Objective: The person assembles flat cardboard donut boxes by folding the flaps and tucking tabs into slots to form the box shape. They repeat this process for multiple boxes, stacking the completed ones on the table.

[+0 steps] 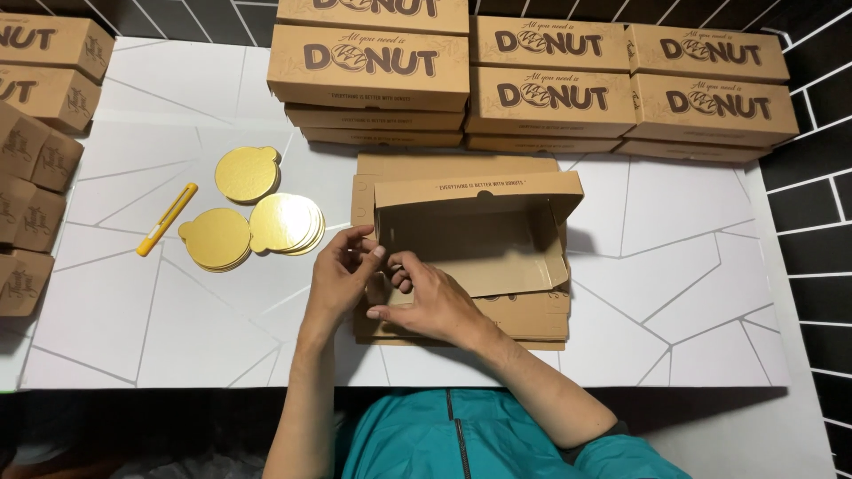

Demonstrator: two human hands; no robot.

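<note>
A: Where is the half-folded box [479, 235]?

B: In the middle of the white table [692, 293], on a stack of flat blanks [532, 319]. Its back wall stands upright and the near left corner is unformed, which is likely why both hands meet there.

A: How do they hold it?

B: The left hand [342, 275] pinches the near left side flap between thumb and fingertips, fingers narrow. The right hand [430, 302] lies just right of it, fingers curled against the box's near edge; whether it grips a flap or only steadies is hard to tell.

A: And around them?

B: Gold round boards [253, 217] lie left, a yellow utility knife [167, 219] farther left, and finished brown boxes [550, 84] are stacked along the far edge, more at the left.
</note>
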